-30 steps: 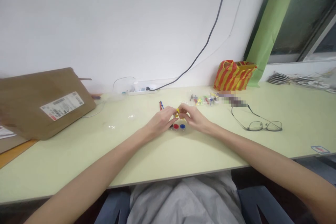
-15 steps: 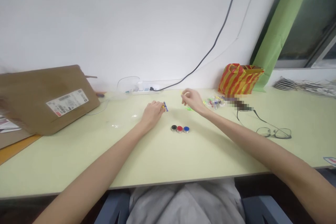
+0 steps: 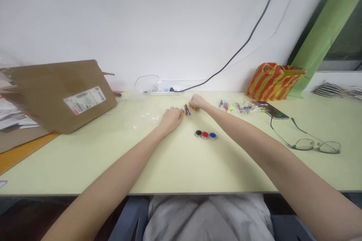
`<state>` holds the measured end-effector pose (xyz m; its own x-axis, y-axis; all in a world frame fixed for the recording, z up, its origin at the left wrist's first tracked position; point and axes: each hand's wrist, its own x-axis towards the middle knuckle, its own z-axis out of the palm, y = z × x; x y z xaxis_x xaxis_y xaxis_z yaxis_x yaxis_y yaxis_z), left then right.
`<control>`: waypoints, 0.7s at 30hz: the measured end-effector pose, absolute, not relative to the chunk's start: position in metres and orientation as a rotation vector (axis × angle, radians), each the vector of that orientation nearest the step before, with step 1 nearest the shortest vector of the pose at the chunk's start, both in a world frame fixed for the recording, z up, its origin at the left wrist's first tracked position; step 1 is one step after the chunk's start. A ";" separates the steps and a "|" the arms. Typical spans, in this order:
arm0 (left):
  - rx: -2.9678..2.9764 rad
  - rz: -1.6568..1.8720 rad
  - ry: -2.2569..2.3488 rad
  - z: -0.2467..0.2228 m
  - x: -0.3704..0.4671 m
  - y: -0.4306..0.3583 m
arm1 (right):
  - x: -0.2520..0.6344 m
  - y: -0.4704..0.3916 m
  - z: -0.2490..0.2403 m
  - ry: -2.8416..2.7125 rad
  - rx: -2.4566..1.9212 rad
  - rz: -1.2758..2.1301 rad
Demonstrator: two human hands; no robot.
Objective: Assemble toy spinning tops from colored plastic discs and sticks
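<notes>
My left hand [image 3: 171, 119] rests on the table with curled fingers, and a small yellow plastic piece shows at its fingertips. Close to its right lie small red and blue plastic pieces [image 3: 187, 109], partly crowded together. My right hand [image 3: 198, 102] is closed in a pinch just beyond them, with a thin yellow plastic piece [image 3: 192, 109] at the fingertips. Its exact shape is too small to make out. In front of both hands, three small round discs sit in a row: black [image 3: 198, 133], red [image 3: 205, 134] and blue [image 3: 212, 135].
Clear bags of colourful small parts [image 3: 240, 107] lie right of my hands, near a phone [image 3: 274, 110], glasses [image 3: 316, 146] and a striped bag [image 3: 274, 81]. At left stands a cardboard box [image 3: 56, 83]; a power strip [image 3: 165, 92] lies by the wall.
My right hand has come down and left to the pieces beside my left hand, bringing the yellow piece. Red now shows beside the blue piece. The view has turned slightly left.
</notes>
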<state>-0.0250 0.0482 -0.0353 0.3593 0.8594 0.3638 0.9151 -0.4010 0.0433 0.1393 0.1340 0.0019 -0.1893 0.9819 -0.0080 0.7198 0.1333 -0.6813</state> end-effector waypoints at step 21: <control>-2.677 -1.156 -0.879 -0.019 0.043 -0.022 | 0.246 -0.032 -0.001 -1.864 -0.798 0.891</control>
